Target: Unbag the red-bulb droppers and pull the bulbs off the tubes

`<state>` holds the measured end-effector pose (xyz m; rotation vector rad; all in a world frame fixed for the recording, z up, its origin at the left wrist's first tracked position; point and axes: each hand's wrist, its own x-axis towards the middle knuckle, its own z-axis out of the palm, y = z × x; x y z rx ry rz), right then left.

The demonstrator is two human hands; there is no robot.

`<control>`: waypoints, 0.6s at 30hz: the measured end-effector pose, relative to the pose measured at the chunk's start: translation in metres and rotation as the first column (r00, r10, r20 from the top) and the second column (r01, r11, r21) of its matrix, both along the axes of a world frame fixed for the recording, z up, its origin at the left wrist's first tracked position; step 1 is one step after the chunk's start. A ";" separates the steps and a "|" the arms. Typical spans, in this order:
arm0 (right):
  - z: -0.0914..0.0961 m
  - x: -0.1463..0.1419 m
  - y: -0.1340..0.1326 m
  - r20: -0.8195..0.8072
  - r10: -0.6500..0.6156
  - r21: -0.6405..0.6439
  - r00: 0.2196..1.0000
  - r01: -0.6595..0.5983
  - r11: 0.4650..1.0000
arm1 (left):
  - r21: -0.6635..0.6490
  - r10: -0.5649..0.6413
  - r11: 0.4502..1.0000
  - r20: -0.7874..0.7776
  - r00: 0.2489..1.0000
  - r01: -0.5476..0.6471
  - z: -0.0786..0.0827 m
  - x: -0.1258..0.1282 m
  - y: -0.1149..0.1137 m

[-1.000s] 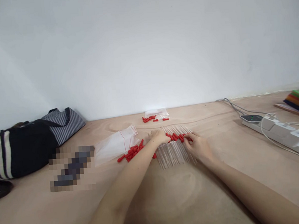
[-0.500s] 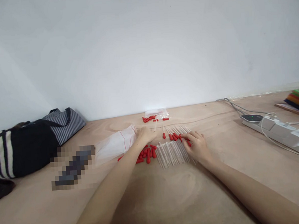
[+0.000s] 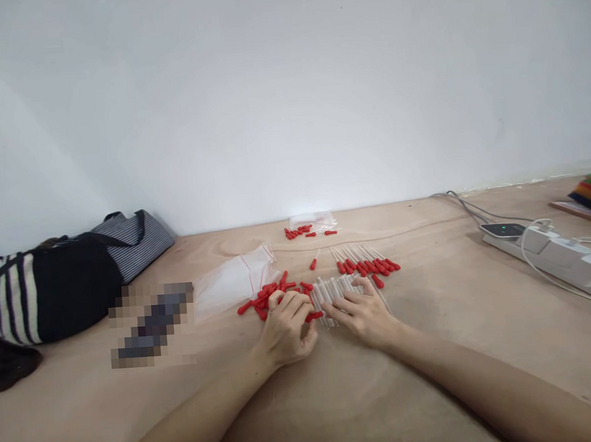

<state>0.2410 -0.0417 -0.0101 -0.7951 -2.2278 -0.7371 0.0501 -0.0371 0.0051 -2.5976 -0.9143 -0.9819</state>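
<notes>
My left hand [image 3: 289, 325] is curled, with a red rubber bulb [image 3: 313, 316] showing at its fingertips. Under and behind it spreads a loose pile of red bulbs [image 3: 267, 292]. My right hand [image 3: 364, 315] lies over a row of clear glass dropper tubes [image 3: 332, 287], its fingers apart and touching them; whether a tube is under its thumb is hidden. Just beyond the row, several droppers with red bulbs fitted [image 3: 371, 266] lie side by side, thin tips pointing away. One separate dropper [image 3: 313, 264] lies left of them.
A clear zip bag [image 3: 229, 282] lies left of the pile. Near the wall are more red bulbs [image 3: 296, 232] and a small bag [image 3: 313, 220]. A black striped bag [image 3: 74, 288] and a pixelated dark object [image 3: 154, 323] are left; a power strip [image 3: 552, 252] with cables is right.
My left hand has come back toward me from the far side, to the bulb pile. My right hand has left the finished droppers and moved left onto the glass tubes.
</notes>
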 end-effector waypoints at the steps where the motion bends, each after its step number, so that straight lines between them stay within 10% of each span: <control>1: -0.001 0.000 0.000 -0.005 0.006 -0.002 1.000 -0.006 1.000 | -0.006 -0.011 1.000 0.011 1.000 0.011 -0.002 0.000 0.000; 18: 0.002 0.006 -0.005 -0.083 0.094 -0.166 0.992 -0.106 0.980 | 0.144 -0.046 0.989 0.002 0.999 0.045 -0.014 -0.001 -0.002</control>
